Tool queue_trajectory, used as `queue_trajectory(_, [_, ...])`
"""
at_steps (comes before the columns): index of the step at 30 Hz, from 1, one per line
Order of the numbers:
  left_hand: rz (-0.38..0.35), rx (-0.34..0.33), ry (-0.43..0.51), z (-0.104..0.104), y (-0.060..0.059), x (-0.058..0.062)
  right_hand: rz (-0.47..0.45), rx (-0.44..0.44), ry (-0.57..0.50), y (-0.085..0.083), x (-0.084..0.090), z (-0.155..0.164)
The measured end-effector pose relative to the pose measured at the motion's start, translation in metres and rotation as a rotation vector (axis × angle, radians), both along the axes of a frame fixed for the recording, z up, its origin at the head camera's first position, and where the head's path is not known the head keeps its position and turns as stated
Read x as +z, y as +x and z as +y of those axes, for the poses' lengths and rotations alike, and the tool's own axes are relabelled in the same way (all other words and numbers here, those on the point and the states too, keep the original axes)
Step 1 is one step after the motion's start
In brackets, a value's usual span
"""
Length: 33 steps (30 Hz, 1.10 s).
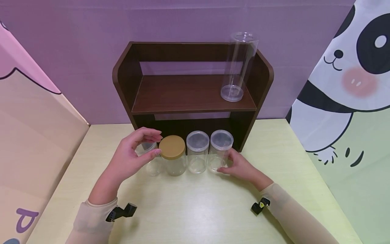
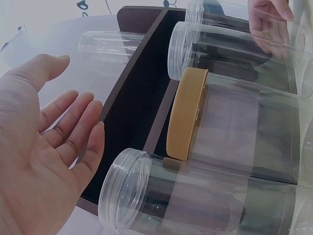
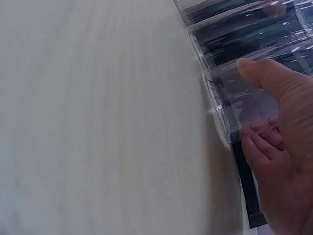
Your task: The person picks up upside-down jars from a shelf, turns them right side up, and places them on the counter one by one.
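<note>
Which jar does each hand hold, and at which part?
The right hand holds the rightmost clear jar by its lower side wall. The left hand holds nothing, open beside the leftmost jar.

Four short clear jars at the bench's 12 o'clock — one gold-lidded — one tall cylinder, one wooden shelf.

The right hand fills the picture from three to five o'clock, thumb lying on a clear jar and fingers curled round its far side. More clear jars lie in a row toward one o'clock. The pale table spreads left, and a dark shelf edge shows at five o'clock.
</note>
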<state>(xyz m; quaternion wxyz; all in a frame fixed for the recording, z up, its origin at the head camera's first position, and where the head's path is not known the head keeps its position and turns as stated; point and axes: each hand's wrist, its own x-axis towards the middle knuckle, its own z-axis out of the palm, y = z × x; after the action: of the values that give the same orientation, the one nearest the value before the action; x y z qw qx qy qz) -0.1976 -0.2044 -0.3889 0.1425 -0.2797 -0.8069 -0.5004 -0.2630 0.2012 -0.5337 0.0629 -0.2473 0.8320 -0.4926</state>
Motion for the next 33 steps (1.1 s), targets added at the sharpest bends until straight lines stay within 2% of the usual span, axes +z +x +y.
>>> queue_trajectory(9, [-0.012, 0.001, -0.003, 0.0, 0.0, -0.001, 0.043, -0.029, 0.019, 0.005, 0.013, 0.009])
queue_trajectory(12, [-0.017, 0.001, -0.004, 0.0, 0.0, -0.001, 0.1, -0.056, 0.011, 0.007, 0.02, 0.02])
queue_trajectory(15, [-0.011, 0.0, -0.004, 0.0, 0.0, 0.0, 0.2, -0.14, 0.007, 0.008, 0.026, 0.032])
queue_trajectory(17, [-0.006, -0.001, -0.004, 0.0, 0.0, 0.0, 0.256, -0.234, 0.004, 0.008, 0.033, 0.037])
queue_trajectory(21, [0.002, -0.002, -0.001, 0.001, -0.001, 0.0, 0.312, -0.439, -0.033, 0.007, 0.045, 0.042])
queue_trajectory(24, [0.007, -0.007, 0.004, 0.001, -0.002, 0.0, 0.336, -0.549, -0.076, 0.003, 0.051, 0.043])
queue_trajectory(28, [0.011, -0.009, 0.004, 0.002, -0.002, 0.0, 0.365, -0.607, -0.132, -0.002, 0.056, 0.043])
queue_trajectory(33, [0.004, -0.009, 0.002, 0.002, -0.001, 0.0, 0.372, -0.619, -0.176, -0.007, 0.058, 0.042])
